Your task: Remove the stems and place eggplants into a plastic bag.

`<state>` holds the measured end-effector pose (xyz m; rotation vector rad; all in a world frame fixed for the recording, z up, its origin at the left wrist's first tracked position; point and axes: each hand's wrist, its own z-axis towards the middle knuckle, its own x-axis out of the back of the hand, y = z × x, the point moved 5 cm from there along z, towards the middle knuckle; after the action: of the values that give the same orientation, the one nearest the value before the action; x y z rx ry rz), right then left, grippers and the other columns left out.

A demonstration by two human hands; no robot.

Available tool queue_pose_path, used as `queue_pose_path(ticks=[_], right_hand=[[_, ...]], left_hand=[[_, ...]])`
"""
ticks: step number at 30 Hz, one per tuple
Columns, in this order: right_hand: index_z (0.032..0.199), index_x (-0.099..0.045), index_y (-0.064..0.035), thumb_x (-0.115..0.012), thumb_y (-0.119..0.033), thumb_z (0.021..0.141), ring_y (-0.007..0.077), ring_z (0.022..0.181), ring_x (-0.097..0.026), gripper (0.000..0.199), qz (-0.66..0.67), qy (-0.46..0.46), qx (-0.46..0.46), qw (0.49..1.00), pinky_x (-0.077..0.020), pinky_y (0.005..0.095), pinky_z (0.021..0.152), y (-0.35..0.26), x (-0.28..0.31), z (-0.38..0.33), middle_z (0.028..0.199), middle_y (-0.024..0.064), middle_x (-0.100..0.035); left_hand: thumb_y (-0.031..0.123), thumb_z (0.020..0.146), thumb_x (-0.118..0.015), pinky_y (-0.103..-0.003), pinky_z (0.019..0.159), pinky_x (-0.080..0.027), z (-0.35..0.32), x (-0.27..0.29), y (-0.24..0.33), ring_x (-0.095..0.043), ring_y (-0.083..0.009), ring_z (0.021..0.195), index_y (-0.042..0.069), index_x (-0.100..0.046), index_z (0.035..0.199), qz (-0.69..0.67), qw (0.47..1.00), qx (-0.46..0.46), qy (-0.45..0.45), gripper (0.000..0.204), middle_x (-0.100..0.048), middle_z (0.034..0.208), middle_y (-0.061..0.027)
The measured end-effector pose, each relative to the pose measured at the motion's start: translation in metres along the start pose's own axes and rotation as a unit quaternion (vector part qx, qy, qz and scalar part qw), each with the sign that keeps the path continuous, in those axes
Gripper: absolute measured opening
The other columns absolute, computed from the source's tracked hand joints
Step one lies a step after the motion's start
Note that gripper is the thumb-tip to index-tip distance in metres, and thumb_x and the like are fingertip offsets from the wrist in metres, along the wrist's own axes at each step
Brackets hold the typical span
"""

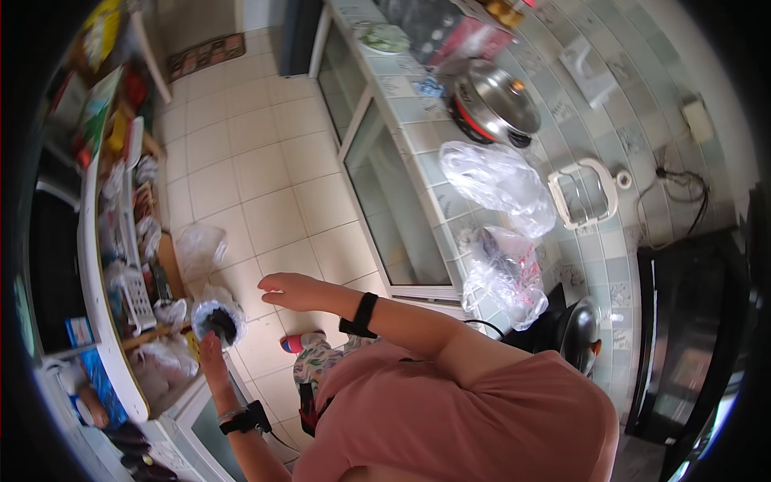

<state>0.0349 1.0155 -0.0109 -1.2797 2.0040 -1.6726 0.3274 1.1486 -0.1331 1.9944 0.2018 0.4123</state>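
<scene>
Hands (291, 292) (213, 363): right loosely uncurled, empty; left's hold unclear | bin (234, 328): round, crinkly plastic-lined

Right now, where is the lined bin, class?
In the head view, the lined bin stands at left on the floor, beside the shelves, by the person's left hand.

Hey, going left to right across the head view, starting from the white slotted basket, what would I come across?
White slotted basket → plastic-lined bin → right hand → lidded steel pot → white wall holder → black glass-fronted unit. The left hand overlaps the bin, so it's left out.
</scene>
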Motion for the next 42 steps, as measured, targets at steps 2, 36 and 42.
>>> queue_pose_path(ticks=[2, 36, 42], right_hand=[[0.123, -0.055, 0.0006, -0.054, -0.029, 0.095, 0.0313, 0.114, -0.056, 0.041, 0.007, 0.076, -0.035, 0.997, -0.0443, 0.0385, 0.096, 0.009, 0.046, -0.039, 0.122, 0.0181, -0.059], [0.107, -0.065, -0.0116, -0.054, -0.007, 0.08, 0.026, 0.098, -0.062, 0.03, -0.392, 0.222, -0.201, 0.87, -0.0383, 0.0414, 0.097, 0.159, 0.325, -0.366, 0.097, 0.0102, -0.066], [0.1, -0.068, -0.0144, -0.057, -0.014, 0.083, 0.0261, 0.097, -0.062, 0.02, -0.474, 0.109, -0.156, 0.86, -0.0336, 0.0443, 0.105, 0.129, 0.324, -0.285, 0.092, 0.0084, -0.067]], left_hand=[[0.015, 0.093, -0.057, -0.032, 0.097, -0.042, 0.008, -0.055, 0.036, -0.056, -0.0203, 0.109, -0.004, -0.058, 0.12, -0.011, 0.999, -0.022, -0.045, 0.033, -0.061, 0.118, -0.0107], [0.031, 0.097, -0.051, -0.036, 0.088, -0.047, 0.008, -0.566, 0.326, -0.063, -0.0208, 0.095, 0.003, -0.056, 0.102, -0.017, 0.896, -0.033, -0.443, 0.029, -0.067, 0.102, -0.0114], [0.026, 0.102, -0.044, -0.04, 0.091, -0.047, 0.043, -0.437, 0.304, -0.062, -0.0246, 0.099, 0.007, -0.054, 0.098, -0.192, 0.886, 0.06, -0.418, 0.022, -0.066, 0.101, -0.0124]])
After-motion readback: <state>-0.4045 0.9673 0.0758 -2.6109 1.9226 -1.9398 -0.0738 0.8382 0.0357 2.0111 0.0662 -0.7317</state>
